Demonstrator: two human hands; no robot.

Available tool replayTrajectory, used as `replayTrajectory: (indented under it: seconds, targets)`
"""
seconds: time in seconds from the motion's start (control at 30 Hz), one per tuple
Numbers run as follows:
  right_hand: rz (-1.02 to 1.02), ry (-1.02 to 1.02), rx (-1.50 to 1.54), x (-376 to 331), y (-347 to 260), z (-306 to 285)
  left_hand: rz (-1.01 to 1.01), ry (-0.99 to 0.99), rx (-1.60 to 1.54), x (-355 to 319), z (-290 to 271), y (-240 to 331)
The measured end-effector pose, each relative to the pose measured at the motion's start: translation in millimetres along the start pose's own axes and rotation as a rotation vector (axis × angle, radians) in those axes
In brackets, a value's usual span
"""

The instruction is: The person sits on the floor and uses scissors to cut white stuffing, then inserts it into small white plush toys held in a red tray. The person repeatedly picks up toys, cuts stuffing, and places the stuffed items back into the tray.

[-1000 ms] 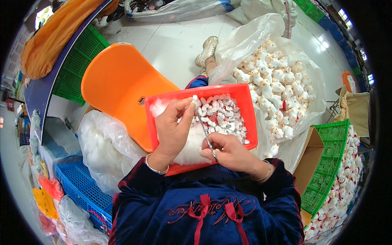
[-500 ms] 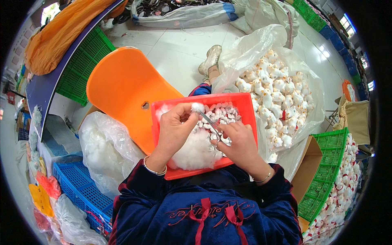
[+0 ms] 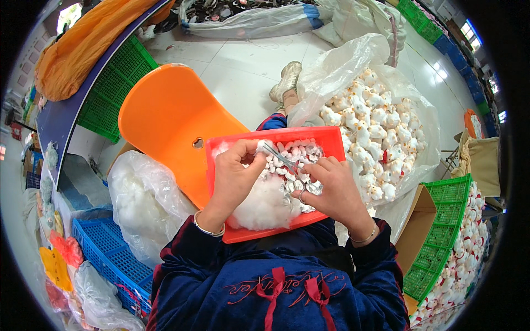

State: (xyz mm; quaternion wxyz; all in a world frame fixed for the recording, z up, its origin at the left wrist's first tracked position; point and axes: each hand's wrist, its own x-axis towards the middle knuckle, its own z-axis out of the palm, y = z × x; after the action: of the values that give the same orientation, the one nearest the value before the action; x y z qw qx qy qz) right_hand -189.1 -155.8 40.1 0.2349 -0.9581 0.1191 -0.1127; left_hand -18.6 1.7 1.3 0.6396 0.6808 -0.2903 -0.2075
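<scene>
A red plastic tray (image 3: pixel 298 133) lies across my lap. In it are fluffy white stuffing (image 3: pixel 262 207) on the near left and many small white fabric pieces (image 3: pixel 309 150) on the far right. Above the tray's far left part, my left hand (image 3: pixel 234 174) is closed in a pinch on a small white plush piece (image 3: pixel 261 145). My right hand (image 3: pixel 338 190) holds ring-handled metal forceps (image 3: pixel 284 159), a finger through a ring. Their slim tips point left and reach the plush piece; whether they are inside it I cannot tell.
An orange chair (image 3: pixel 165 116) stands beyond the tray to the left. A plastic bag of white stuffing (image 3: pixel 141 198) sits by a blue crate (image 3: pixel 110 248). At right are a clear bag of small white plush toys (image 3: pixel 381 132), a cardboard box (image 3: pixel 415 223) and a green crate (image 3: pixel 441 231).
My right hand has shifted slightly right and down, its fingers spread wider on the handles. The forceps' jaws look more parted. My left hand stays nearly in place, still pinching the plush piece.
</scene>
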Motion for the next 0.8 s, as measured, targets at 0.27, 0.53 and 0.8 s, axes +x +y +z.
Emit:
replayTrajectory:
  seconds: [0.27,0.53,0.8]
  targets:
    - [0.039,-0.124,0.109,-9,5,-9,-0.048,-0.023,-0.051,-1,-2,-5]
    - [-0.05,-0.118,0.17,-4,10,-1,-0.046,-0.06,-0.175,-3,-1,-3]
    - [0.01,-0.117,0.15,-9,7,-4,-0.046,-0.06,-0.149,-4,-1,-5]
